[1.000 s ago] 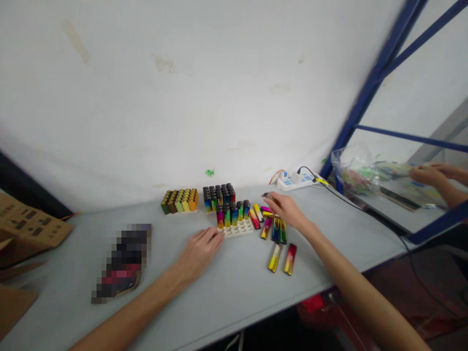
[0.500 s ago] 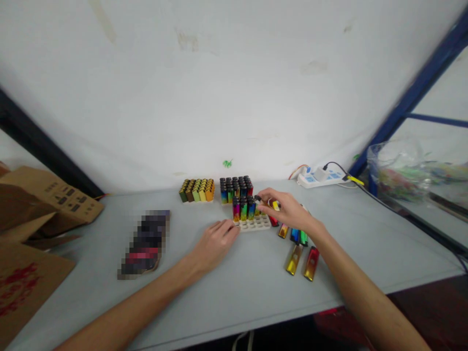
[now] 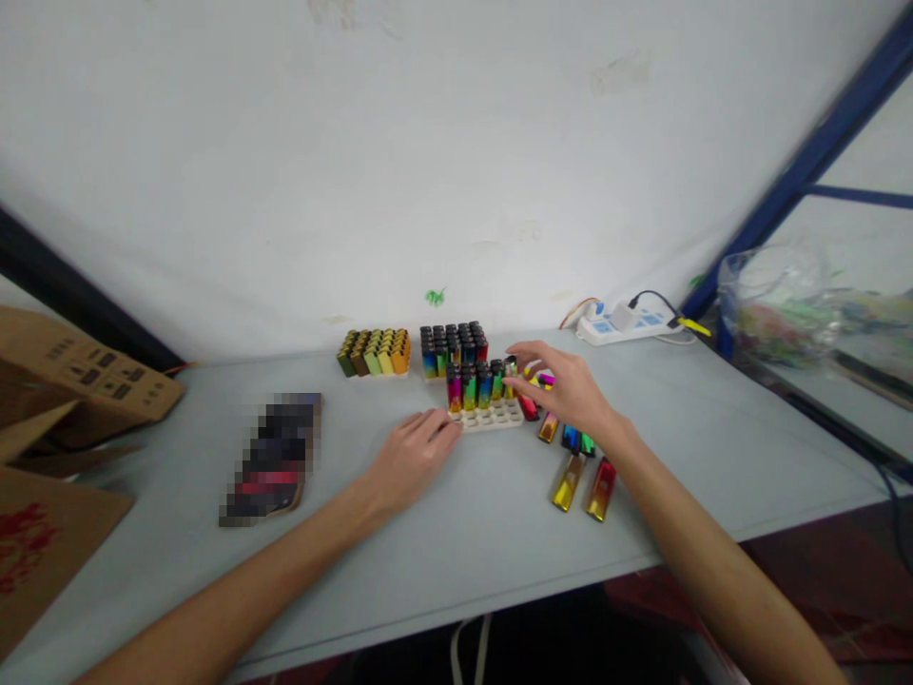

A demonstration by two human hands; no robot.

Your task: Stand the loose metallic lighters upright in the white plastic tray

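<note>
A white tray with holes (image 3: 492,419) lies on the table, with a row of shiny coloured lighters (image 3: 469,388) upright along its back part. My left hand (image 3: 420,445) rests on the table, its curled fingertips gripping the tray's front left corner. At the right end of the row, my right hand (image 3: 563,381) has thumb and forefinger around an upright lighter (image 3: 511,373); its lower end is partly hidden. Several loose lighters lie beneath and beside that hand, among them a gold one (image 3: 569,483) and a red-and-gold one (image 3: 601,490).
Behind the tray stands a block of black-topped lighters (image 3: 455,347), with a block of gold-topped ones (image 3: 375,352) to its left. A blurred-out dark item (image 3: 271,461) lies at left near cardboard boxes (image 3: 92,371). A power strip (image 3: 628,323) sits by the wall.
My right hand has brought a lighter down upright at the row's right end; before, it was held at a tilt. My left hand stays at the tray. The view has shifted slightly.
</note>
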